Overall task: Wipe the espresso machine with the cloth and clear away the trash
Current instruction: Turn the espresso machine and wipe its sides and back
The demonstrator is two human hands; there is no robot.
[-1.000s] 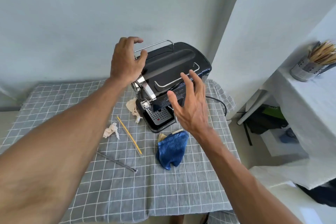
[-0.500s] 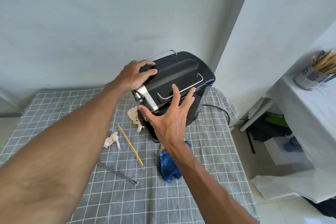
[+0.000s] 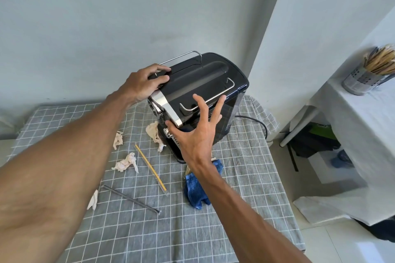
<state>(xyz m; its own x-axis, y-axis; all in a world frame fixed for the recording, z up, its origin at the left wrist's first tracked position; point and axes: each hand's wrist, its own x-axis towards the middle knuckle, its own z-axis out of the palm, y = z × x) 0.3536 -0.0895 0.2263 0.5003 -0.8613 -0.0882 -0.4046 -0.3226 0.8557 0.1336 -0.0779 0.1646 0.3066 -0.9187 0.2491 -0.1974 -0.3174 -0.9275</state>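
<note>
A home corner: checked tablecloth (image 3: 245, 177), espresso machine (image 3: 198, 83), utensil holder (image 3: 359, 81).

walls (image 3: 106, 17): pale, plain | side table (image 3: 363, 117): white-draped | floor (image 3: 333, 245): light tile

Espresso machine (image 3: 205, 89): I count one, black, at 12 o'clock on the table.
Hands: two. Left hand (image 3: 143, 85) at the machine's 9 o'clock top edge; right hand (image 3: 198, 132) at its 6 o'clock face.
Blue cloth (image 3: 195, 190): one, at 6 o'clock of the machine.
Crumpled paper scraps: I count four, at (image 3: 155, 134), (image 3: 118, 139), (image 3: 126, 162) and (image 3: 93, 199), the last partly hidden by my left arm.
Yellow stick (image 3: 149, 168): one.
Grey rod (image 3: 131, 198): one.
Metal holder of sticks (image 3: 361, 80): one, at 3 o'clock; sticks inside too many to count.
</note>
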